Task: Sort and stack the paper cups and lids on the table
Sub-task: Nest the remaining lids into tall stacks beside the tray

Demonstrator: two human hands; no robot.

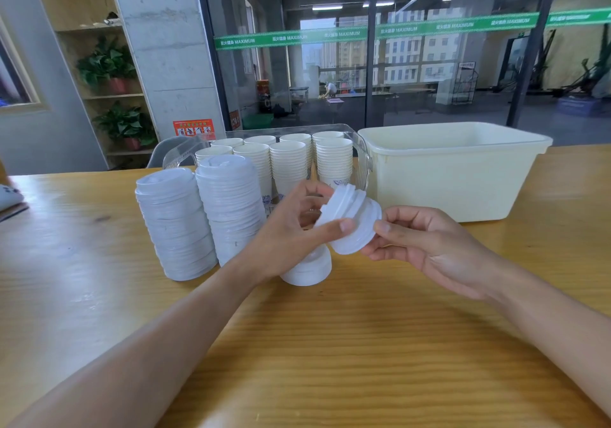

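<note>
Our left hand (291,225) and right hand (426,245) both pinch a small bunch of lids (350,219); seemingly loosely nested, they could slip apart onto the short stack (310,270) below.

Bright, even daylight comes through the far windows (410,60), leaving pale glare on the wooden table (59,249). Shadows are soft. Wide-angle distortion bends the edges; the background looks slightly soft.

Wooden table (330,345) — lid stacks (201,222), clear cup bin (362,156), cream tub (456,176).
</note>
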